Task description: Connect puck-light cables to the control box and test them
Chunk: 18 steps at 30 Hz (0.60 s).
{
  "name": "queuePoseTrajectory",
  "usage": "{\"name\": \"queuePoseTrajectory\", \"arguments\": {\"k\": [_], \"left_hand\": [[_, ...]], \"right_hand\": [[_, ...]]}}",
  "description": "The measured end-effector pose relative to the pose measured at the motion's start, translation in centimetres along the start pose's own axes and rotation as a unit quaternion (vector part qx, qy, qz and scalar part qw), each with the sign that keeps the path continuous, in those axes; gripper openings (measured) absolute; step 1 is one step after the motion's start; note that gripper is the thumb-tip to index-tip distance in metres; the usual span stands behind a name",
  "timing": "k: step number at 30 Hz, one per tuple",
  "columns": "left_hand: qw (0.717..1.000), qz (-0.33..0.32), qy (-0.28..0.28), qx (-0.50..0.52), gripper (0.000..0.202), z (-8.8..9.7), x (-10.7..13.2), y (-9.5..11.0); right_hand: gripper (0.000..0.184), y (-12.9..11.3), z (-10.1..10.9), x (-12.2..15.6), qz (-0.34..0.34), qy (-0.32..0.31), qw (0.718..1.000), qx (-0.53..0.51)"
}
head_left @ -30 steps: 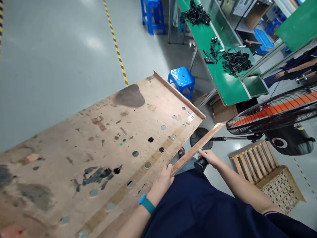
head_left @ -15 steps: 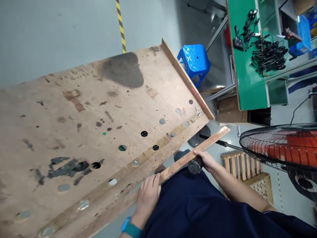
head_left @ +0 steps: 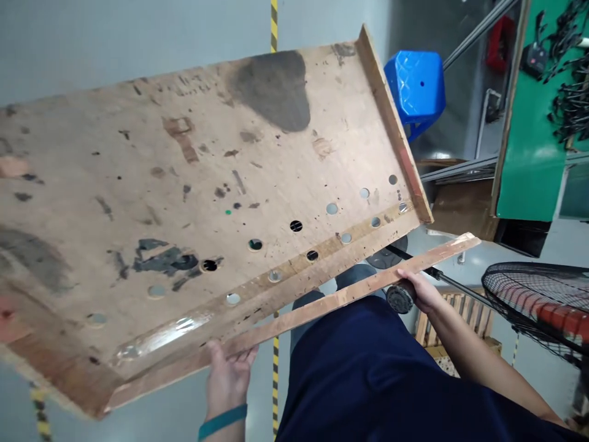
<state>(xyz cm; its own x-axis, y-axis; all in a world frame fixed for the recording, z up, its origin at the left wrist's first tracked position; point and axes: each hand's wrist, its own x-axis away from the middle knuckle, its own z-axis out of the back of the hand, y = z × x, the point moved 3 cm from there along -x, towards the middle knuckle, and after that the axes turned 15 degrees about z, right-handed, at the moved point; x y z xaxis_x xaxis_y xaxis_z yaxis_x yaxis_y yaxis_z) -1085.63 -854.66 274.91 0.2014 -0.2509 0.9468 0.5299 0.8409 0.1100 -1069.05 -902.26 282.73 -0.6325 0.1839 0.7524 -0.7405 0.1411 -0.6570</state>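
A large wooden panel (head_left: 267, 178), stained and pierced by several round holes, lies before me with raised boards at both ends. Along its near edge runs a long wooden strip (head_left: 340, 299). The strip's left end meets the panel's near left corner, while its right end stands apart from the panel. My left hand (head_left: 227, 374) is closed on the strip's left part, thumb above and fingers beneath. My right hand (head_left: 422, 293) grips the strip near its right end, together with what looks like a black mallet (head_left: 400, 297), whose round head shows and whose handle is hidden.
A blue plastic stool (head_left: 416, 86) stands past the panel's right end. Farther right are a green-topped table (head_left: 534, 166) with black cables and a cardboard box (head_left: 464, 199). A black-caged fan (head_left: 534, 301) stands close to my right arm, with a wooden pallet (head_left: 453, 313) behind.
My left hand has slid leftward along the strip, from beside my body to nearer the panel's left corner. The right hand keeps its grip. The view has shifted, bringing the left end board in.
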Motion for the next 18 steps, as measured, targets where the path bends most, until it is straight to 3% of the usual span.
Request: {"name": "queuePoseTrajectory", "arguments": {"k": [4,12,18], "left_hand": [[0.999,0.009,0.026,0.017,0.007,-0.5,-0.3,0.4],[0.997,0.030,0.045,0.060,0.009,-0.1,0.0,-1.8],[0.994,0.030,0.019,0.105,0.015,-1.0,-1.9,-1.9]], "right_hand": [[0.036,-0.3,-0.1,0.0,-0.018,0.023,0.999,0.027],[0.033,-0.2,-0.6,-2.6,-0.038,0.084,0.989,0.113],[0.026,0.1,0.4,-7.2,-0.059,0.071,0.977,0.194]]}}
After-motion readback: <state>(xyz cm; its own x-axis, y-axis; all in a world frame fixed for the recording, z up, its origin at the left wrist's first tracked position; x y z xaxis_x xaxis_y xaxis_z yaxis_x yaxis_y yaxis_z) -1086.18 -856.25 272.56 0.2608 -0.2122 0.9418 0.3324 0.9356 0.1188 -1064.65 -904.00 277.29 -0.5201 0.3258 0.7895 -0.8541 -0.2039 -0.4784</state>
